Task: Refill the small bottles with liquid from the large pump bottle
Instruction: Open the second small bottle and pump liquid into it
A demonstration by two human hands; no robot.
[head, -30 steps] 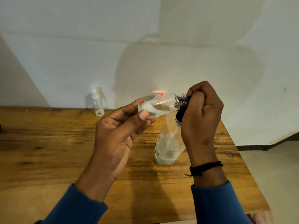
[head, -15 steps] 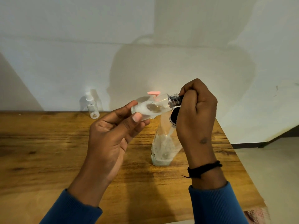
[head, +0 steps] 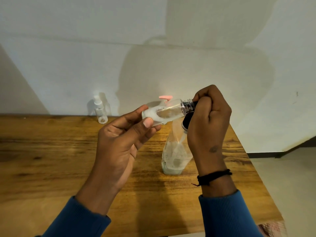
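Small clear bottle (head: 164,113) held sideways in the air, base to the left with white foamy liquid pooled there, threaded neck to the right with a dark cap at it. Large pump bottle (head: 174,156) stands upright on the wooden table right below it, clear body, whitish liquid low inside, pink pump head (head: 165,97) showing above the held bottle. Second small bottle (head: 100,110) stands upright at the table's back edge by the wall, white cap on, well left.

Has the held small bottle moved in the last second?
No. The small bottle in the left hand stays on its side just under the pink pump head of the standing large pump bottle; only the camera shifted.
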